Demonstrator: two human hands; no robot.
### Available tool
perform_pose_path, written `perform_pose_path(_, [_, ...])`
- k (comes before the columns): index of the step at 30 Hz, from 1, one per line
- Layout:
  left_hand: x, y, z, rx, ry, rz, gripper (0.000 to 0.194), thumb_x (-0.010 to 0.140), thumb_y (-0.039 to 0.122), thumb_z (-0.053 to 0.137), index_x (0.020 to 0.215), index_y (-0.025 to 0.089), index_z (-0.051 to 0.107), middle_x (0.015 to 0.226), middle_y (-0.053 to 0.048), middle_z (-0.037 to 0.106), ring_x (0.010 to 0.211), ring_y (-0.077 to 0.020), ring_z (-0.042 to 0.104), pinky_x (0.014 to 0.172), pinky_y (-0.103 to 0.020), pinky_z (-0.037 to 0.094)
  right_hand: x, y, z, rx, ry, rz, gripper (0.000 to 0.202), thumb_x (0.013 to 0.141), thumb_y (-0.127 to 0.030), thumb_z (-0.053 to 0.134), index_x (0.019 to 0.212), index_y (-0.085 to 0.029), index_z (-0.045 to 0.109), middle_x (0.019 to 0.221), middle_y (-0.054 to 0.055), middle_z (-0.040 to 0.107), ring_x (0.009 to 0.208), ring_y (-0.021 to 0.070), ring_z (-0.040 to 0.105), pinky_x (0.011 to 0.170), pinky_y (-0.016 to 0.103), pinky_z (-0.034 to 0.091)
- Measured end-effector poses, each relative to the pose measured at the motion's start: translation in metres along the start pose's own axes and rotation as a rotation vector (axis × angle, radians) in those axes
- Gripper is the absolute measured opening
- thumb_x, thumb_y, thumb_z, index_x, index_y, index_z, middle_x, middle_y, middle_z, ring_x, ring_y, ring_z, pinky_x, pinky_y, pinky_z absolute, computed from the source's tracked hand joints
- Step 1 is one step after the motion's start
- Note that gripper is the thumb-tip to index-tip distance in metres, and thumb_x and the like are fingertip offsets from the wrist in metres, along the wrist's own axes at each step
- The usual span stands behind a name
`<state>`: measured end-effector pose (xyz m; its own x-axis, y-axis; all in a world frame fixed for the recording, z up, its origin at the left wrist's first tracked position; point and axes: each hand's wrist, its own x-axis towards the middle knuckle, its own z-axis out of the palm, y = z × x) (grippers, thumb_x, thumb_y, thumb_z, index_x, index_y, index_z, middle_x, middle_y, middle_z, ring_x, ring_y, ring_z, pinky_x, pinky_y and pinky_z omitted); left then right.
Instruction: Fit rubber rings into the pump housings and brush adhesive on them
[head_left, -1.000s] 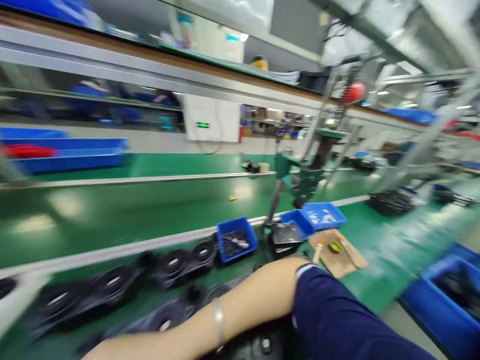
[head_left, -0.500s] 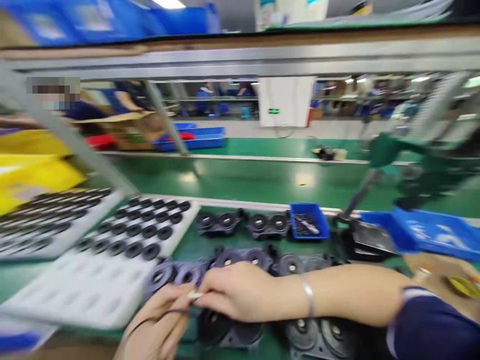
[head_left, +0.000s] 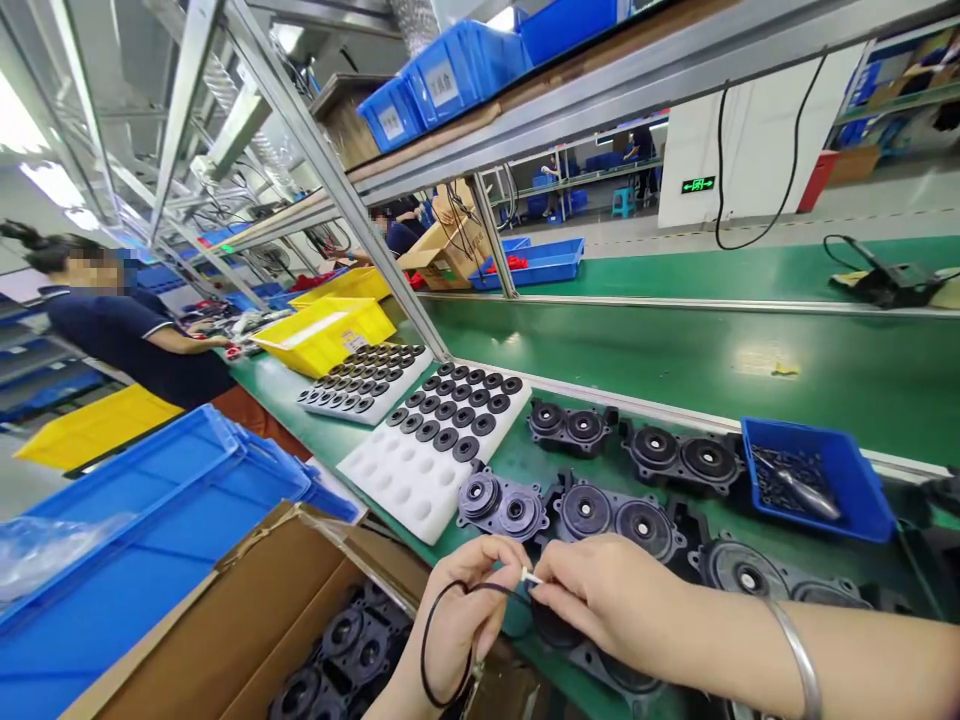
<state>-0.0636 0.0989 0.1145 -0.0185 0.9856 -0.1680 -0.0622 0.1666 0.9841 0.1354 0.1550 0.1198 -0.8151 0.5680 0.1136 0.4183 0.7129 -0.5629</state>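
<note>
Over the black dual-round housings, my two hands meet fingertip to fingertip. A small white piece (head_left: 531, 577) shows between them, its exact kind too small to tell. My left hand (head_left: 472, 600) is closed in a pinch at one end of it. A thin black cord loop (head_left: 424, 640) runs from these fingers around the back of that hand. At the piece's other end, my right hand (head_left: 600, 590) pinches with thumb and forefinger. Just beyond lie a housing (head_left: 502, 505) with two round recesses and another housing (head_left: 615, 515). One more housing (head_left: 626, 670) is partly hidden under my right hand.
A white foam tray (head_left: 397, 480) holds rows of black discs. To the right stands a blue bin (head_left: 847, 490) of small dark parts and a metal tool. A cardboard box (head_left: 247, 620) with housings is at lower left. Yellow bins (head_left: 330, 335) and a co-worker (head_left: 135, 330) are farther left.
The view has swung left and tilted, bringing in the cardboard box, blue crates and co-worker. My hands stay together on the white piece.
</note>
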Motion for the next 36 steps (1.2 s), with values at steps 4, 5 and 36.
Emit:
perform_pose_path(4, [0.003, 0.003, 0.001, 0.064, 0.050, 0.052, 0.047, 0.078, 0.059, 0.078, 0.073, 0.015, 0.064, 0.084, -0.003, 0.064, 0.039, 0.0023, 0.024, 0.040, -0.019, 0.010, 0.009, 0.001, -0.001, 0.070, -0.024, 0.050, 0.016, 0.104, -0.032, 0.054, 0.099, -0.019, 0.061, 0.085, 0.005, 0.074, 0.072, 0.0184, 0.068, 0.061, 0.027, 0.038])
perform_pose_path(5, [0.004, 0.005, 0.000, 0.076, 0.065, 0.064, 0.047, 0.078, 0.059, 0.078, 0.073, 0.015, 0.064, 0.083, -0.003, 0.063, 0.041, 0.0010, 0.025, 0.040, -0.019, 0.013, 0.012, 0.001, -0.003, 0.118, -0.032, 0.071, 0.015, 0.103, -0.034, 0.057, 0.102, -0.019, 0.061, 0.085, 0.004, 0.074, 0.072, 0.0182, 0.068, 0.061, 0.026, 0.038])
perform_pose_path(36, [0.076, -0.021, -0.035, 0.847, 0.130, 0.317, 0.015, 0.091, 0.029, 0.049, 0.083, 0.022, 0.060, 0.081, -0.004, 0.067, 0.083, -0.0216, 0.064, 0.073, -0.032, 0.050, 0.009, 0.046, -0.031, 0.234, 0.013, 0.279, 0.012, 0.095, -0.020, 0.050, 0.094, -0.019, 0.063, 0.074, 0.001, 0.066, 0.064, 0.0153, 0.057, 0.061, 0.025, 0.040])
